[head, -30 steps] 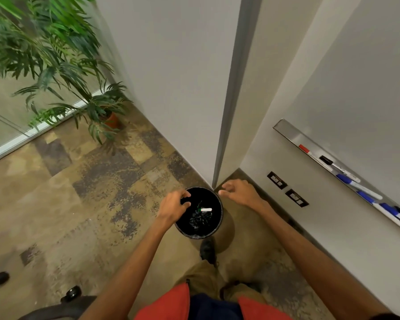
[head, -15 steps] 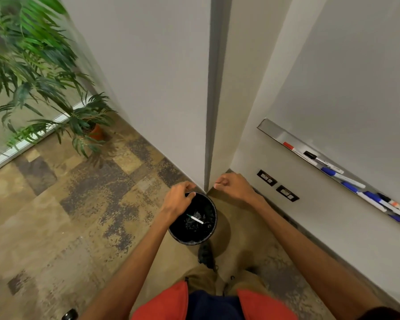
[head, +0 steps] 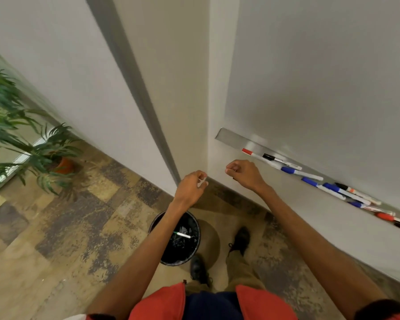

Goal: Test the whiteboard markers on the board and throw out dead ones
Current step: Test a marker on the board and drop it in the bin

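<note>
A small black waste bin (head: pixel 198 241) stands on the floor by my feet, and a white marker with a green end (head: pixel 183 235) lies inside it. My left hand (head: pixel 191 188) hangs above and beyond the bin, fingers loosely curled, with nothing visibly in it. Nearer the wall, my right hand (head: pixel 244 174) is also loosely curled and empty. At the right, the whiteboard (head: pixel 321 88) has a metal tray (head: pixel 231 137) holding several markers, among them a red-capped one (head: pixel 252 153), a black one (head: pixel 275 158) and a blue one (head: pixel 296 172).
A wall corner with a grey strip (head: pixel 134 88) rises straight ahead. A potted plant (head: pixel 56 158) stands at the left on patterned carpet. My black shoes (head: pixel 240 239) are beside the bin.
Both hands have risen from the bin's rim and drawn away from it. The view has swung right and up. The white marker now lies still in the bin.
</note>
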